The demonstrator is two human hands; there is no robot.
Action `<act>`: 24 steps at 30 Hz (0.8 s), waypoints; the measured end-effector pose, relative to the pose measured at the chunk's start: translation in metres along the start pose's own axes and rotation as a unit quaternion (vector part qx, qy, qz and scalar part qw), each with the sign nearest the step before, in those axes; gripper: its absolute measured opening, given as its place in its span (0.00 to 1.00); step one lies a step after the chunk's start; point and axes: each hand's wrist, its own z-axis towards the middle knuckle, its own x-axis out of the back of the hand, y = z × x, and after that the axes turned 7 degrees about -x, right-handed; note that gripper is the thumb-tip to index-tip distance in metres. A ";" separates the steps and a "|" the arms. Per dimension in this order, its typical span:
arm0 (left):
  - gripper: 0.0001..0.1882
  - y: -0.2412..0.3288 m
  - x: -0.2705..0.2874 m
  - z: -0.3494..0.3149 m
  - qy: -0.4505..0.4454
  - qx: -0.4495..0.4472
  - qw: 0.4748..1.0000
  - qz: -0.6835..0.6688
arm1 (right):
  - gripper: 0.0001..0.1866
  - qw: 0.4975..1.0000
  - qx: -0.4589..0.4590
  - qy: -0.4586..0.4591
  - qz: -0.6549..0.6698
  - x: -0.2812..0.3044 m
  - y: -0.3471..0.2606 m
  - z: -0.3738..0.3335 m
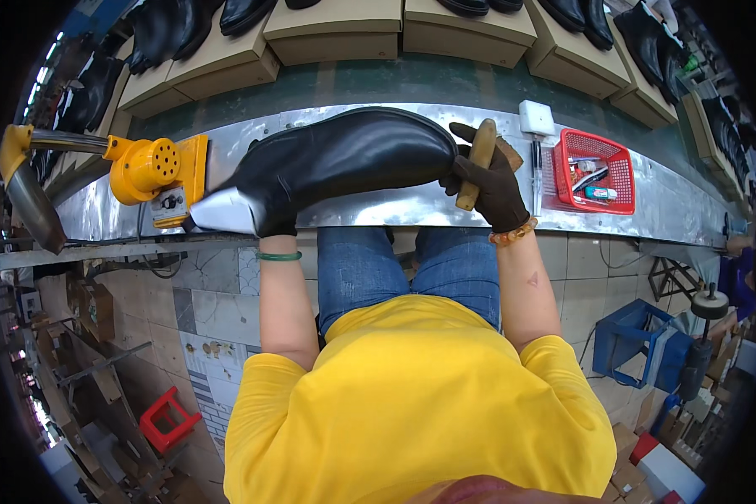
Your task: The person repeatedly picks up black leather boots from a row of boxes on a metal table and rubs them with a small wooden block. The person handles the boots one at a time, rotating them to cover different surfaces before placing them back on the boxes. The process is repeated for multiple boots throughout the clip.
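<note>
Fingers of the gloved right hand (502,197) curl round a wooden tool (483,149) beside the toe of the black boot (361,160); for the left hand (282,225), mostly hidden at its shaft, I cannot tell. The boot is left of the red basket (620,180).

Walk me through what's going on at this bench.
A person in gloves is handling a black boot over the metal bench. The left hand is mostly hidden behind its shaft. The right hand grips a tan stick-like tool by the toe. A red basket sits to the right.
</note>
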 end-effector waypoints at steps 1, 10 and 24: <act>0.28 0.001 0.001 0.002 -0.010 -0.007 1.000 0.017 | 0.27 1.000 -0.001 -0.003 -0.011 0.001 -0.001 0.000; 0.24 0.037 -0.092 -0.033 -0.151 0.018 0.637 0.756 | 0.28 0.999 0.026 0.017 -0.012 -0.005 -0.010 0.003; 0.34 0.080 0.005 -0.035 -0.183 0.272 0.882 0.339 | 0.30 0.984 0.008 -0.169 -0.056 -0.122 -0.009 0.078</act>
